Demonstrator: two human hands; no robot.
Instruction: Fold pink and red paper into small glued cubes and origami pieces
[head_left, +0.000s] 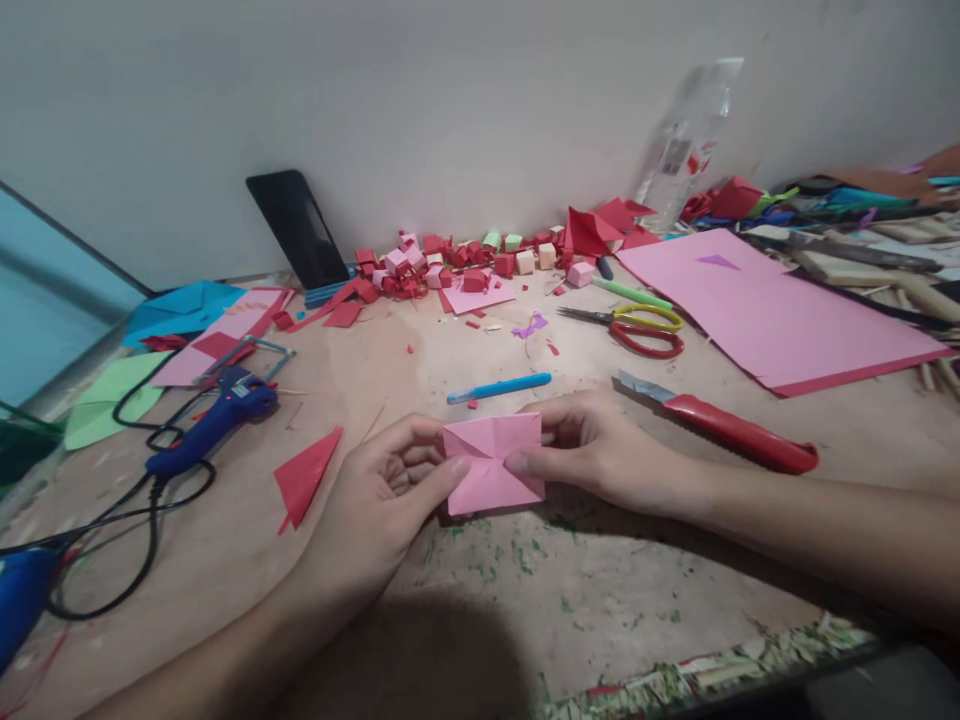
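A small square of pink paper (495, 480), creased along lines that meet at its centre, is held up between both hands over the table. My left hand (401, 480) pinches its left edge, thumb on the near face. On the other side my right hand (592, 450) grips the right edge, its thumb tip close to the middle of the paper. The fingers behind the sheet are partly hidden. Just beyond the paper lies a blue pen-like tool (500, 387). A red-handled cutter (720, 425) rests to the right of my right hand, and a folded red paper piece (307, 475) lies left of my left hand.
Scissors (637, 325) lie behind the cutter, near large pink sheets (757, 310). Many small paper cubes (472, 265) line the wall. A phone (300, 225) and a plastic bottle (686, 145) lean there. At left sits a blue glue gun (217, 415) with a looping black cable.
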